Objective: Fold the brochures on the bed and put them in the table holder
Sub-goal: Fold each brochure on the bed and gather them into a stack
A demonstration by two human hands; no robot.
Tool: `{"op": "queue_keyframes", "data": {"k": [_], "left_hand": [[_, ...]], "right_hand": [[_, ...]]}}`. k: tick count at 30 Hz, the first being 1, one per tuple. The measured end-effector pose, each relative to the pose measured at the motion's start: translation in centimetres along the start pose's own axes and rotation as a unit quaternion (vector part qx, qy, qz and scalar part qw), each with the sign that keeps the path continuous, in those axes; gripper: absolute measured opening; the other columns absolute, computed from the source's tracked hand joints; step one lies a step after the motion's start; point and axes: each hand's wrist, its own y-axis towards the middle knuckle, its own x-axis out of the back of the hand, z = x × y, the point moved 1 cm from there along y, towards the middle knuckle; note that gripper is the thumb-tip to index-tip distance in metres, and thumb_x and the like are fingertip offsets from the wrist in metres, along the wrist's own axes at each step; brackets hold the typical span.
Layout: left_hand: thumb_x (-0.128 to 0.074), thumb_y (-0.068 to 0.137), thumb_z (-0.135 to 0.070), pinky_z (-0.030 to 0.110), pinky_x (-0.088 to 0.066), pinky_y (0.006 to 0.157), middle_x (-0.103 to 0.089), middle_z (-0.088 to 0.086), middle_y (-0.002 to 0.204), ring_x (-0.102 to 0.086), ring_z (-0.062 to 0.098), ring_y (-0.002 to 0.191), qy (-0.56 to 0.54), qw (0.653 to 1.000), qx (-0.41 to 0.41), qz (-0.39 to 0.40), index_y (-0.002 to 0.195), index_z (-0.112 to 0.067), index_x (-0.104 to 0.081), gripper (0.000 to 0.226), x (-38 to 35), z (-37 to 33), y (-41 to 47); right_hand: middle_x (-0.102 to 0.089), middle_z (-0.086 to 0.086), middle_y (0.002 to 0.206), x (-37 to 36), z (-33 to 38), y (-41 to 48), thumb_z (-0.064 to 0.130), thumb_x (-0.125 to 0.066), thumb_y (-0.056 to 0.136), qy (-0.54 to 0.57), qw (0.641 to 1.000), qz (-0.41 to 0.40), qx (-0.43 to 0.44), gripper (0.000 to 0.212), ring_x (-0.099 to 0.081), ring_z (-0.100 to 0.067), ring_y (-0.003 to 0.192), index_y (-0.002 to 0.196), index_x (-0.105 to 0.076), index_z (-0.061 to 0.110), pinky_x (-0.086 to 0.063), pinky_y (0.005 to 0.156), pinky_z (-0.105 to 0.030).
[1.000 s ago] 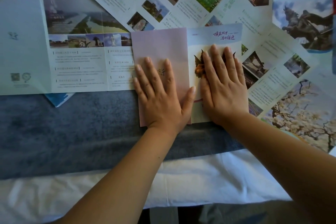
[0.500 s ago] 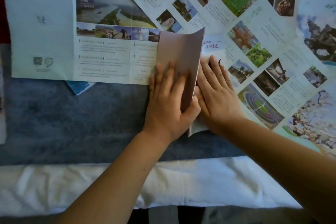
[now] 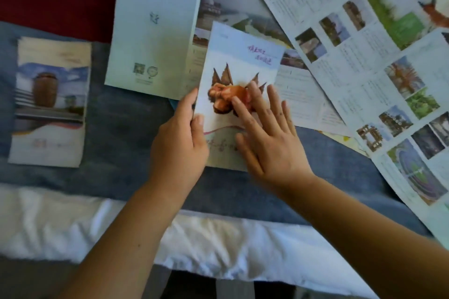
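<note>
Pinching brochure (image 3: 239,60) edge, left hand (image 3: 181,143); right hand (image 3: 269,143) flat.

Folded brochure (image 3: 239,60) at frame centre, overlapping an unfolded brochure (image 3: 155,31) behind it, another folded brochure (image 3: 49,102) at far left, long unfolded sheets (image 3: 364,56) filling the upper right, all on the bed (image 3: 116,128).

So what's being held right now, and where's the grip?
The left hand grips the folded brochure by its left edge, thumb on top. The right hand only presses flat on its cover.
</note>
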Motion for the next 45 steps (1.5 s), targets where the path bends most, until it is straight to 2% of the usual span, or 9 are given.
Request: {"op": "queue_keyframes", "data": {"k": [3,6,8,11,23,31,36,41,45], "left_hand": [[-0.054,0.104,-0.021,0.041,-0.054,0.096,-0.058,0.007,0.14,-0.057,0.024,0.122,0.088,0.996,-0.021,-0.012,0.159,-0.021,-0.032,0.06,0.6,1.8,0.0],[-0.054,0.101,-0.031,0.049,-0.041,0.108,-0.037,0.016,0.157,-0.041,0.034,0.139,0.213,0.973,-0.089,-0.007,0.159,-0.017,-0.033,0.064,-0.6,2.6,-0.7],[-0.043,0.103,-0.042,0.051,-0.026,0.116,-0.016,0.011,0.17,-0.019,0.036,0.155,0.278,0.955,-0.1,0.025,0.162,-0.019,-0.025,0.066,-1.7,3.3,-1.1],[-0.032,0.104,-0.048,0.053,-0.014,0.124,-0.005,0.005,0.173,-0.004,0.032,0.159,0.31,0.944,-0.108,0.039,0.165,-0.021,-0.013,0.07,-3.0,4.4,-1.0],[-0.029,0.105,-0.048,0.056,-0.014,0.125,-0.006,0.014,0.172,-0.003,0.042,0.157,0.291,0.95,-0.103,0.039,0.164,-0.02,-0.018,0.067,-2.7,4.0,-0.9],[-0.065,0.099,-0.008,0.047,-0.051,0.106,-0.043,0.016,0.157,-0.046,0.037,0.138,0.162,0.984,-0.072,-0.013,0.15,-0.012,-0.051,0.054,0.3,2.9,-2.5],[-0.07,0.093,0.001,0.041,-0.045,0.11,-0.048,0.015,0.154,-0.048,0.035,0.134,0.119,0.99,-0.036,-0.065,0.142,-0.013,-0.061,0.052,5.6,6.1,-2.2],[-0.066,0.095,-0.001,0.04,-0.038,0.114,-0.046,0.016,0.155,-0.043,0.036,0.14,0.141,0.983,-0.02,-0.112,0.142,-0.013,-0.061,0.048,12.2,11.1,-1.0],[-0.05,0.098,-0.02,0.045,-0.038,0.113,-0.043,0.014,0.158,-0.038,0.037,0.144,0.16,0.979,0.021,-0.122,0.142,-0.014,-0.06,0.046,16.1,15.0,0.0]], "right_hand": [[0.001,-0.001,0.175,-2.0,1.2,0.8,0.049,-0.027,0.11,-0.067,0.996,0.052,-0.023,0.062,0.01,-0.028,0.161,0.167,-0.014,0.03,0.001,0.13,-0.052],[0.0,-0.001,0.175,-2.9,1.4,0.8,0.05,-0.026,0.11,-0.107,0.992,0.048,-0.04,0.063,0.007,-0.027,0.161,0.167,-0.012,0.029,0.003,0.129,-0.051],[-0.003,-0.002,0.175,-3.4,1.3,0.7,0.049,-0.026,0.11,-0.117,0.991,0.042,-0.039,0.063,0.005,-0.027,0.161,0.167,-0.013,0.028,0.002,0.129,-0.051],[0.001,-0.002,0.175,-4.0,1.1,0.9,0.05,-0.024,0.11,-0.143,0.987,0.05,-0.045,0.064,0.007,-0.027,0.161,0.168,-0.007,0.027,0.002,0.129,-0.053],[0.007,0.0,0.175,-3.8,1.7,1.0,0.054,-0.018,0.108,-0.149,0.985,0.056,-0.063,0.065,0.014,-0.029,0.16,0.167,-0.002,0.032,0.01,0.127,-0.053],[0.008,-0.004,0.174,-4.2,5.7,1.4,0.042,-0.032,0.107,-0.121,0.988,0.095,0.003,0.069,0.017,-0.053,0.153,0.167,-0.006,0.021,0.013,0.122,-0.059],[0.008,-0.007,0.174,-5.8,10.3,3.7,0.039,-0.032,0.11,-0.074,0.992,0.098,0.029,0.066,0.016,-0.045,0.156,0.166,-0.005,0.02,0.018,0.124,-0.048],[-0.003,-0.012,0.174,-9.1,17.4,7.5,0.032,-0.041,0.11,-0.005,0.994,0.082,0.075,0.062,0.007,-0.044,0.158,0.165,-0.018,0.015,0.002,0.128,-0.055],[0.006,-0.008,0.174,-11.3,21.7,10.7,0.038,-0.039,0.111,-0.006,0.991,0.098,0.092,0.066,0.016,-0.033,0.159,0.167,-0.009,0.019,0.02,0.125,-0.04]]}}
